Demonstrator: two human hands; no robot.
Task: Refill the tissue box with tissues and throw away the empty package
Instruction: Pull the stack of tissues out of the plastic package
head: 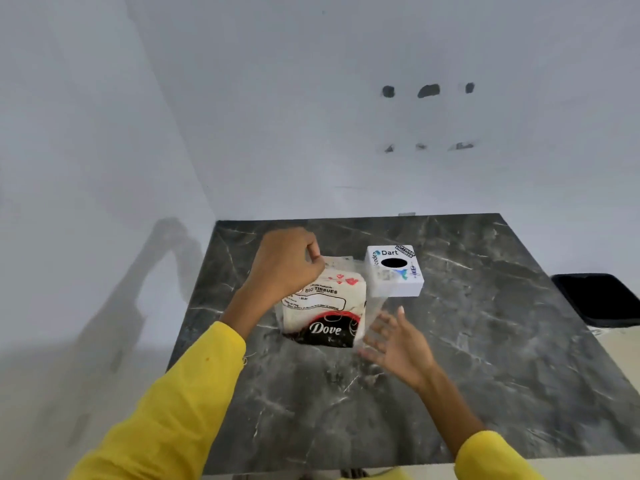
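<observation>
A plastic tissue package (323, 311) printed "Dove" and "Big Tissues" stands on the dark marble table (485, 358), full of white tissues. My left hand (285, 263) pinches the clear plastic at the package's far top edge. To the package's right, my right hand (398, 342) hovers with its fingers spread, holding nothing. A white cube tissue box (394, 270) with stickers and a black oval opening on top sits just behind and to the right of the package.
A black bin (599, 299) stands on the floor past the table's right edge. White walls close in behind and to the left of the table. Bare marble lies in front of the package and to the right of the box.
</observation>
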